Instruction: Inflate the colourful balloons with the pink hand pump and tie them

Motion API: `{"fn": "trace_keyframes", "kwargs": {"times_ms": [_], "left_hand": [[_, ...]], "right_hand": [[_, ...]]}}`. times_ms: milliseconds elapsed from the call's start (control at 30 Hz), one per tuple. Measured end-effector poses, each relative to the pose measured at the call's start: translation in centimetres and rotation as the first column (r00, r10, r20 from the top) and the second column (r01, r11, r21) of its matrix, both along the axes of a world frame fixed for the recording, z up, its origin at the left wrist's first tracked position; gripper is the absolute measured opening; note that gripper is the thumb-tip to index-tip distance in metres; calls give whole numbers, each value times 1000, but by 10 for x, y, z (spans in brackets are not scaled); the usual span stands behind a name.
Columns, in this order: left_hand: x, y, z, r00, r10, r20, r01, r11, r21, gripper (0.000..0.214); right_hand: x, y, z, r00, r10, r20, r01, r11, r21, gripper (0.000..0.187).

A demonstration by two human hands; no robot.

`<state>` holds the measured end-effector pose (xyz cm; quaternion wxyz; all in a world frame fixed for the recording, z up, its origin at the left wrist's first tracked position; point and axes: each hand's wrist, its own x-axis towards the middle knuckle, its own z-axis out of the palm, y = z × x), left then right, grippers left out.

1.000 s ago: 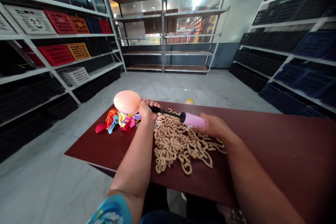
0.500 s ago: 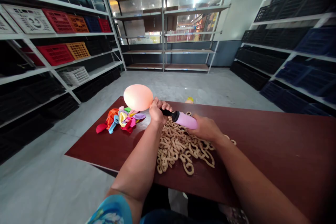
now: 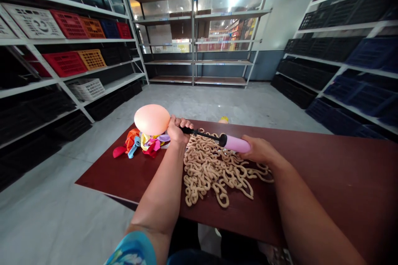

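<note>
A balloon pump with a pink barrel and a black rod stretches between my two hands above the table. My right hand is wrapped round the pink barrel. The black end of the pump sits in my closed left hand, where the neck of a partly inflated peach balloon also meets the fingers. How the neck fits the nozzle is hidden. Several limp balloons in mixed colours lie in a pile left of my left hand. Beneath the pump spreads a heap of beige, rope-like loops.
The dark red table extends far to the right. Beyond it is grey floor, with a small yellow-topped object just past the far edge. Racks with crates line both sides, and a metal shelf stands at the back.
My hands have moved apart, drawing out the pump's black rod: the right hand went right with the barrel, the left hand a little left. The balloon shifted left and slightly down.
</note>
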<state>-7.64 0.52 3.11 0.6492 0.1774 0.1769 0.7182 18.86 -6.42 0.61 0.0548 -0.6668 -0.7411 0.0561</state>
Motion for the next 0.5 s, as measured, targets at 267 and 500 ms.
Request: {"fn": "trace_keyframes", "kwargs": {"times_ms": [267, 500], "left_hand": [[23, -19, 0, 984, -178, -19, 178, 984, 23, 50], [19, -15, -1, 988, -154, -14, 154, 984, 85, 51]], "right_hand": [[-49, -4, 2, 998, 15, -54, -14, 1000, 23, 46], [-50, -1, 0, 997, 30, -74, -29, 999, 16, 48]]}}
